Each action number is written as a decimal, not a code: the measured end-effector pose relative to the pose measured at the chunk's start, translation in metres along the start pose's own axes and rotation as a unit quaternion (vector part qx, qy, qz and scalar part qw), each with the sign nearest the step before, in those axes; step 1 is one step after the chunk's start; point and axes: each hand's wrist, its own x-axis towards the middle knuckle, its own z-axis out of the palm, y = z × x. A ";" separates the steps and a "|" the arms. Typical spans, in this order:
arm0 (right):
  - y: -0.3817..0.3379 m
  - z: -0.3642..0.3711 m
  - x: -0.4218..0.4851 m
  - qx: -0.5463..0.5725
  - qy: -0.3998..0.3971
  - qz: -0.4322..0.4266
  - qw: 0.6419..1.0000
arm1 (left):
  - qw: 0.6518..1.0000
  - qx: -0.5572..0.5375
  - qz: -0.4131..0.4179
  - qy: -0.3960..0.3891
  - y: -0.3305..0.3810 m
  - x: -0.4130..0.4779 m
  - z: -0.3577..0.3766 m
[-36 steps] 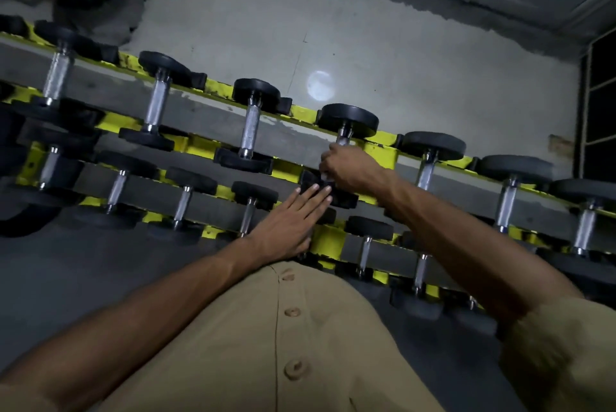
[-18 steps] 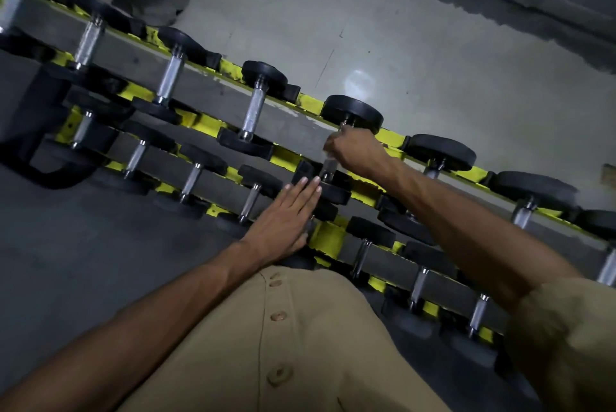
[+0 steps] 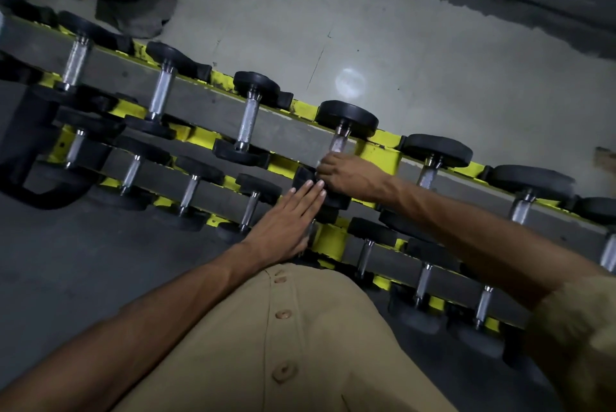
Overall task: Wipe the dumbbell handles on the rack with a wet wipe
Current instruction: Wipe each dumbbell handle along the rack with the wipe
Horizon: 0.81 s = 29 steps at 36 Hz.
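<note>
On the head cam, upper tier of the yellow rack (image 3: 376,153): my right hand (image 3: 346,173) is wrapped round the lower part of a dumbbell handle (image 3: 338,144); wipe presumably under the fingers, can't see it. Left hand (image 3: 288,223) lies flat, fingers straight, against the black end plate (image 3: 305,178) just below, grasping nothing. Handle is knurled steel, rigid, grippy; dumbbell looks heavy and should stay seated. Best hold: wrap the bar mid-span, slide between plates.

Head camera looking down, tilted

It is facing forward and down from close above the yellow rack (image 3: 378,153), which is running diagonally across its single wide view.
</note>
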 end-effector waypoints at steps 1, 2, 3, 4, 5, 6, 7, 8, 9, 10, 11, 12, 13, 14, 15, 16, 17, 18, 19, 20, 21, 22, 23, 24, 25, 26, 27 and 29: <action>0.002 -0.001 0.001 -0.008 0.000 -0.007 1.000 | 1.000 -0.002 0.003 0.002 0.000 0.000 0.000; 0.008 -0.004 0.001 -0.026 0.002 0.001 1.000 | 1.000 -0.002 0.005 0.002 -0.001 0.000 0.001; 0.014 -0.008 0.002 -0.043 0.007 0.023 0.999 | 1.000 -0.002 0.007 0.002 -0.002 0.000 0.001; 0.021 -0.012 0.001 -0.055 0.013 0.060 0.997 | 1.000 -0.001 0.008 0.002 -0.003 0.000 0.001; 0.027 -0.014 0.000 -0.066 0.018 0.092 0.993 | 1.000 -0.002 0.010 0.001 -0.003 0.000 0.001; 0.030 -0.016 0.001 -0.072 0.017 0.118 0.990 | 1.000 -0.004 0.011 0.000 -0.004 0.000 0.001; 0.030 -0.017 0.002 -0.070 0.019 0.133 0.988 | 1.000 -0.004 0.012 0.000 -0.004 0.000 0.001; 0.026 -0.018 0.005 -0.062 0.019 0.138 0.988 | 1.000 -0.003 0.012 -0.001 -0.005 -0.001 0.001; 0.019 -0.017 0.007 -0.052 0.014 0.135 0.989 | 1.000 -0.003 0.014 -0.002 -0.005 -0.001 0.001; 0.011 -0.014 0.009 -0.030 0.005 0.113 0.993 | 1.000 -0.005 0.014 0.000 -0.005 -0.002 0.001; 0.004 -0.012 0.010 -0.011 -0.005 0.077 0.997 | 1.000 -0.004 0.013 0.003 -0.005 -0.002 0.002; -0.001 -0.011 0.009 -0.002 -0.020 0.034 0.999 | 1.000 -0.003 0.014 0.005 -0.006 -0.001 0.002; -0.002 -0.012 0.009 -0.001 -0.030 0.003 1.000 | 1.000 -0.003 0.015 0.005 -0.006 -0.001 0.003; 0.003 -0.015 0.009 -0.004 -0.034 -0.008 0.999 | 1.000 -0.004 0.017 0.005 -0.006 -0.001 0.003; 0.011 -0.018 0.011 -0.011 -0.029 0.000 1.000 | 1.000 -0.003 0.017 0.003 -0.007 -0.001 0.003; 0.019 -0.022 0.012 -0.019 -0.020 0.029 0.999 | 1.000 -0.002 0.017 0.002 -0.007 -0.001 0.003; 0.027 -0.026 0.014 -0.026 -0.006 0.073 0.997 | 1.000 -0.004 0.017 0.001 -0.007 -0.001 0.003; 0.031 -0.029 0.015 -0.030 0.001 0.117 0.993 | 1.000 -0.007 0.018 -0.002 -0.007 -0.002 0.002; 0.032 -0.030 0.017 -0.034 0.000 0.150 0.988 | 1.000 -0.008 0.018 -0.004 -0.007 -0.002 0.002; 0.027 -0.030 0.019 -0.039 -0.005 0.164 0.986 | 1.000 -0.007 0.017 -0.004 -0.007 -0.003 0.002; 0.020 -0.027 0.020 -0.041 -0.009 0.164 0.986 | 1.000 -0.008 0.016 -0.003 -0.006 -0.002 0.002; 0.010 -0.023 0.021 -0.040 -0.020 0.145 0.988 | 1.000 -0.010 0.016 -0.003 -0.006 -0.002 0.002; 0.002 -0.019 0.022 -0.042 -0.028 0.111 0.993 | 1.000 -0.011 0.015 -0.002 -0.006 -0.002 0.003; -0.004 -0.017 0.020 -0.035 -0.039 0.073 0.996 | 1.000 -0.009 0.014 -0.002 -0.006 -0.002 0.003; -0.005 -0.017 0.019 -0.024 -0.044 0.044 0.998 | 1.000 -0.007 0.016 -0.006 -0.006 -0.002 0.003; -0.001 -0.018 0.019 -0.018 -0.046 0.028 0.998 | 1.000 -0.007 0.018 -0.011 -0.006 -0.002 0.003; 0.006 -0.020 0.020 -0.025 -0.045 0.030 0.998 | 1.000 -0.007 0.018 -0.012 -0.007 -0.003 0.004; 0.022 -0.026 0.020 -0.056 -0.034 0.078 0.995 | 1.000 -0.006 0.019 -0.010 -0.007 -0.002 0.003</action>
